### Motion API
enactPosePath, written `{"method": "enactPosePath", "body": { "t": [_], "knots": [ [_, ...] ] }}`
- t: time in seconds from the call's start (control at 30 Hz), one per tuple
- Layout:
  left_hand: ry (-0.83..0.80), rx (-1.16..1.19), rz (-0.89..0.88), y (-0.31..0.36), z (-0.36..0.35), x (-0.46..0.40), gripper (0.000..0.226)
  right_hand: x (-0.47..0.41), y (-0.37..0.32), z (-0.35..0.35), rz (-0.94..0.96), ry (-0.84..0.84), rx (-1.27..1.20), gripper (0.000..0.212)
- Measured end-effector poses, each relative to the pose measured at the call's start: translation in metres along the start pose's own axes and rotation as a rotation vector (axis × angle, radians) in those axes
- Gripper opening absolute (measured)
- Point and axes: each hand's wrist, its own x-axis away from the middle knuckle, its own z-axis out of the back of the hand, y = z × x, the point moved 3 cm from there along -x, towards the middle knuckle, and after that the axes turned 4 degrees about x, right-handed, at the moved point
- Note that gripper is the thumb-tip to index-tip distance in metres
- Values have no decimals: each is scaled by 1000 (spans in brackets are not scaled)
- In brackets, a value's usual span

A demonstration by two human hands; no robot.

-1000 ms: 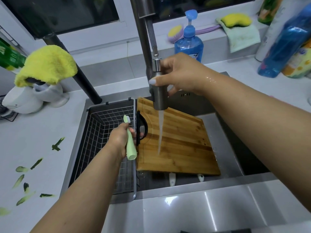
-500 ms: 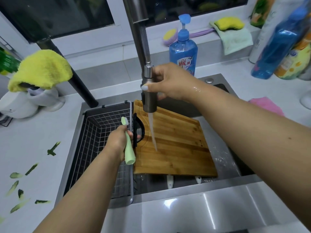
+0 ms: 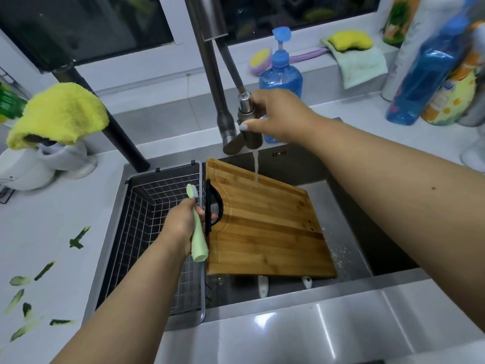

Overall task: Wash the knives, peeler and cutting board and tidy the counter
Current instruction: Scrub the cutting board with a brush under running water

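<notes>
Rinsing the cutting board, by the look of it. Right hand point(image 3: 278, 115) curled round the grey metal pull-out spray head point(image 3: 248, 122) of the tap, thumb across its front, aiming a thin stream of water point(image 3: 256, 168) down onto the far edge of the rectangular striped wooden cutting board point(image 3: 265, 227). Board propped at a slant inside the steel sink point(image 3: 349, 248), its black handle point(image 3: 214, 206) just beyond the left fingertips. Left hand point(image 3: 183, 224) wrapped round the pale green handle of a small bristle-headed brush point(image 3: 196, 222), bristles pointing up and away, fingers apparently also steadying the board's handle edge, though that contact is hard to confirm. Black wire drain basket point(image 3: 149, 219) directly left of that hand, nothing seen inside.

Next move, probably: sweeping the stream along the whole face, then scrubbing with the brush, keeping the board braced against slipping down the wet basin.

Two white handle ends point(image 3: 262, 286) poking from under the board's near edge, below the left wrist; likely knives or the peeler, but blades and shapes hidden entirely. Whether the board's underside is clean, not visible. Green vegetable peelings point(image 3: 77, 239) scattered on the white counter point(image 3: 52, 219) well left of the left forearm, still to be cleared. Blue soap pump bottle point(image 3: 280, 72) partly covered behind the right knuckles.
</notes>
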Motion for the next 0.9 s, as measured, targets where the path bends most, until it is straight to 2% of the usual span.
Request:
{"method": "enactPosePath", "body": {
  "t": [0.1,0.23,0.37,0.5,0.57,0.7,0.9],
  "knots": [
    [10,-11,6,-1,1,-2,42,6,3,13,5,-16,114,17],
    [15,-19,-7,-4,2,-4,41,15,1,23,-15,-78,183,30],
    [15,-21,-10,-5,3,-5,40,28,-4,21,-38,-152,-27,25],
    [9,-6,6,-6,2,-2,39,36,-12,8,-69,-238,-306,9],
    [7,10,4,-5,-1,-1,38,36,-16,-3,-92,-253,-414,23],
    [16,5,1,-5,-3,2,40,31,-28,-27,-99,-161,-498,29],
    [17,-20,3,-2,-6,9,40,25,-31,-34,-108,70,-268,47]
  ]
}}
